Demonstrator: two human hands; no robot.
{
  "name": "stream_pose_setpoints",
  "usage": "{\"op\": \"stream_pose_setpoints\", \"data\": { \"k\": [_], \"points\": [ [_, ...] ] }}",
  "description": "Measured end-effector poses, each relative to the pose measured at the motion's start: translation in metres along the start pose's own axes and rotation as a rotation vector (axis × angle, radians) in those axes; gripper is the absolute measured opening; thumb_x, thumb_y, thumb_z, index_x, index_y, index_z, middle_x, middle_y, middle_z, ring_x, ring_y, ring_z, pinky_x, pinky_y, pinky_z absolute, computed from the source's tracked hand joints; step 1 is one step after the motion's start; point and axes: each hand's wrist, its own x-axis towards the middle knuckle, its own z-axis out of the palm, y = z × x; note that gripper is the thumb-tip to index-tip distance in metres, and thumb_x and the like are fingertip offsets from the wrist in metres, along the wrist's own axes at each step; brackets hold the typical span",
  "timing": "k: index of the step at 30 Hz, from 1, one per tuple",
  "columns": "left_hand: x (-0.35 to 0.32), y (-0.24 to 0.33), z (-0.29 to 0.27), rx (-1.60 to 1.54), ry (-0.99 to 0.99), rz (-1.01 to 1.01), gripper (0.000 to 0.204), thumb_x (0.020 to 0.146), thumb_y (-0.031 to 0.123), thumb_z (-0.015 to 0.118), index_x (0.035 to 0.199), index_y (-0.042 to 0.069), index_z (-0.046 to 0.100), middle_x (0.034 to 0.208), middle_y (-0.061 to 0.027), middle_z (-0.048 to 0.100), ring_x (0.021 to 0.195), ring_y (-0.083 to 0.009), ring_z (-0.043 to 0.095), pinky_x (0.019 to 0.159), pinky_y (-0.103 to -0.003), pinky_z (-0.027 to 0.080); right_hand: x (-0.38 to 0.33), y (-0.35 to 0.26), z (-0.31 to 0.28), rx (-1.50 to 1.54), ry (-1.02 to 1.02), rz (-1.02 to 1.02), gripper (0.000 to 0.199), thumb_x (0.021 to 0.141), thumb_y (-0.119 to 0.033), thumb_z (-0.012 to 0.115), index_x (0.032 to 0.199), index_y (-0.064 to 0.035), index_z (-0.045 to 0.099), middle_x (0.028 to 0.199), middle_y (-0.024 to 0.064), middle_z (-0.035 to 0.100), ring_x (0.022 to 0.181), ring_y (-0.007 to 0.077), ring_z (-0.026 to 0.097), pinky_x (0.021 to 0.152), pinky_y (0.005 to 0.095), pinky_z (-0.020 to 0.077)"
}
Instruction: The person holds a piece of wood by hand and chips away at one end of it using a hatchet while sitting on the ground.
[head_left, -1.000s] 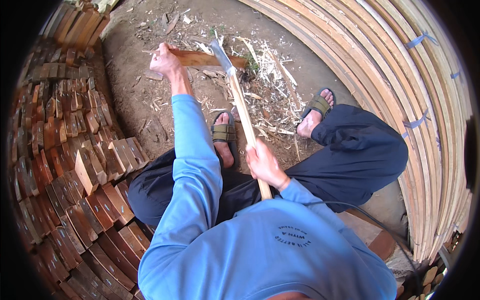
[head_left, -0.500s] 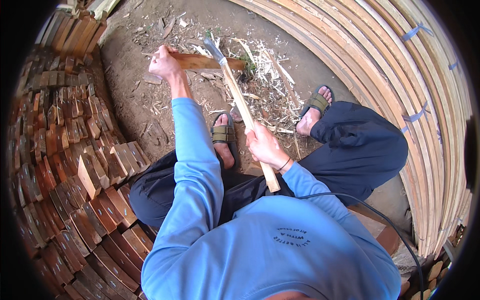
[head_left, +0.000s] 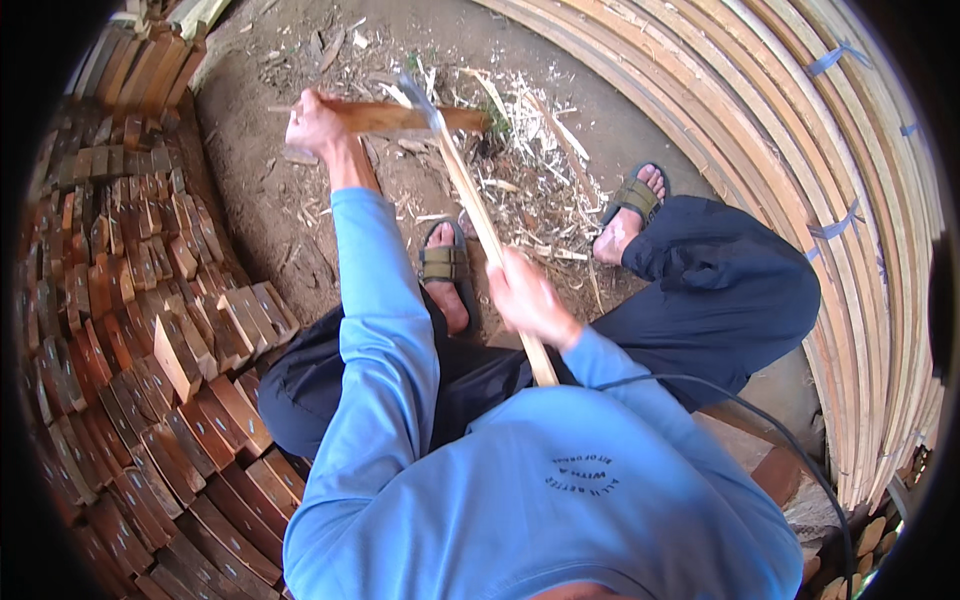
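My left hand [head_left: 317,126] is closed around one end of a narrow brown piece of wood [head_left: 382,117], which lies sideways low over the littered ground. In my right hand [head_left: 533,300], slightly blurred, is the lower part of the long pale handle of an axe [head_left: 467,190]. Its dark metal head [head_left: 418,97], smeared by motion, crosses in front of the wood in this view. Whether the edge touches the wood I cannot tell. Pale chips and splinters [head_left: 530,170] lie around the wood's right end.
Stacked wooden blocks [head_left: 150,340] line the left side. Long curving boards [head_left: 740,130], bound with blue ties, rise on the right. My sandalled feet [head_left: 445,265] stand either side of the handle. A black cable [head_left: 770,435] runs from my waist to the lower right.
My left hand and the wood have shifted a little left. The axe head has also moved slightly left, and the right hand is now blurred.
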Motion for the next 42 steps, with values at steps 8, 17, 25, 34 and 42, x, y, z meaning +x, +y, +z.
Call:
{"op": "stream_pose_setpoints", "data": {
  "k": [8, 17, 25, 34, 42],
  "points": [
    [-0.015, 0.008, 0.001, -0.171, -0.005, -0.031, 0.012, 0.086, -0.005, 0.053, 0.074, -0.003, 0.054, 0.065, -0.0104, 0.058, 0.053, -0.0197, 0.057, 0.05, -0.035, 0.052, 0.01, -0.004, 0.001, -0.019, 0.034, -0.01, 0.021, 0.097, -0.019, 0.051, 0.098, 0.0028, 0.051, 0.077, 0.0294, 0.06, 0.075, 0.0477, 0.063, 0.067, 0.0544, 0.0482],
    [-0.021, 0.007, 0.005, -0.173, -0.165, 0.004, 0.008, 0.085, -0.004, 0.056, 0.076, -0.003, 0.054, 0.067, -0.0115, 0.057, 0.059, -0.0213, 0.058, 0.056, -0.036, 0.053, 0.063, -0.036, -0.035, 0.641, 0.088, 0.149, 0.005, 0.099, -0.01, 0.045, 0.101, -0.0049, 0.047, 0.065, -0.0035, 0.044, 0.042, 0.0056, 0.039, 0.033, 0.0232, 0.0354],
    [0.007, -0.004, -0.022, -0.295, -0.234, -0.08, 0.012, 0.086, -0.001, 0.06, 0.076, 0.0, 0.054, 0.068, -0.0103, 0.056, 0.061, -0.0211, 0.057, 0.06, -0.036, 0.051, 0.013, -0.018, -0.062, 0.265, 0.074, 0.244, 0.017, 0.099, -0.015, 0.049, 0.096, 0.0017, 0.05, 0.062, 0.0076, 0.058, 0.042, 0.0148, 0.057, 0.034, 0.0315, 0.0435],
    [0.008, -0.006, -0.048, -0.381, -0.373, -0.201, 0.019, 0.088, 0.003, 0.059, 0.072, 0.006, 0.052, 0.073, -0.0079, 0.052, 0.072, -0.0212, 0.053, 0.078, -0.043, 0.05, -0.021, -0.014, -0.01, -0.059, 0.025, 0.068, 0.022, 0.096, -0.016, 0.055, 0.097, 0.0052, 0.051, 0.08, 0.0288, 0.062, 0.075, 0.0461, 0.064, 0.066, 0.0513, 0.0494],
    [-0.001, -0.007, -0.031, -0.319, -0.246, -0.1, 0.013, 0.085, -0.001, 0.058, 0.074, 0.001, 0.053, 0.068, -0.0089, 0.054, 0.062, -0.021, 0.055, 0.063, -0.037, 0.051, 0.001, -0.009, 0.015, -0.018, 0.019, 0.033, 0.019, 0.095, -0.014, 0.052, 0.098, 0.0044, 0.048, 0.079, 0.0286, 0.062, 0.076, 0.0479, 0.063, 0.066, 0.0528, 0.0496]
  ]
}}
